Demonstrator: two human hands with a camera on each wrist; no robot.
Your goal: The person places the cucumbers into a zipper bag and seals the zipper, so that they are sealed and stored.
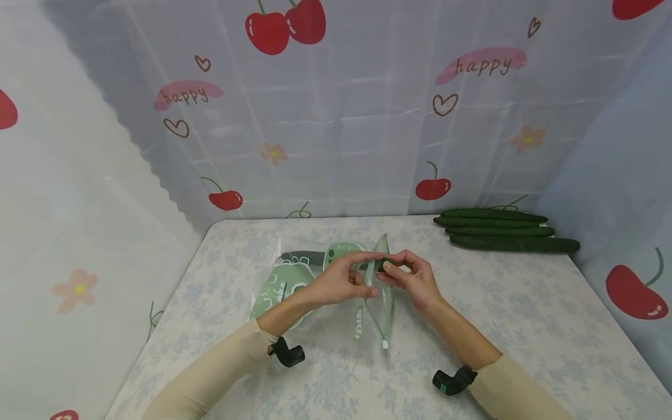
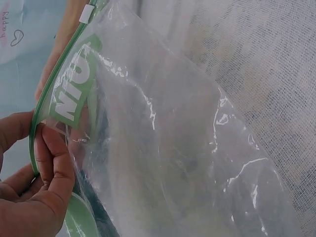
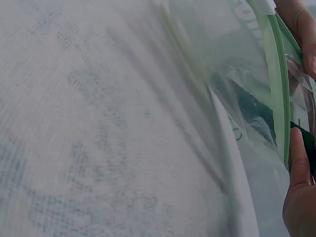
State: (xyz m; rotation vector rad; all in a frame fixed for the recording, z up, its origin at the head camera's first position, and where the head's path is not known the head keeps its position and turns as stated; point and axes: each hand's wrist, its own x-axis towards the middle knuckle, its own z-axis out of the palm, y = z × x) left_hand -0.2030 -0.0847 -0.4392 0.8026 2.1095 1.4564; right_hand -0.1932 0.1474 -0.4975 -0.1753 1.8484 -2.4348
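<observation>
A clear zip bag (image 1: 278,291) with green and white print lies on the table, its open mouth toward the right. My left hand (image 1: 338,284) pinches the green zip edge (image 2: 33,143) of the mouth between thumb and fingers. My right hand (image 1: 417,279) grips the near end of a dark green cucumber (image 3: 304,140) at the mouth. Most of this cucumber's length (image 1: 301,257) lies inside the bag, seen through the plastic. A white slider (image 1: 385,345) sits at the lower end of the zip. In the left wrist view, clear plastic hides much of the cucumber.
Several cucumbers (image 1: 504,230) lie side by side at the table's back right. The table (image 1: 210,350) wears a pale blue-and-white patterned cloth. Behind it and at both sides hang white sheets (image 1: 336,116) printed with cherries. Each wrist carries a black camera mount (image 1: 289,353).
</observation>
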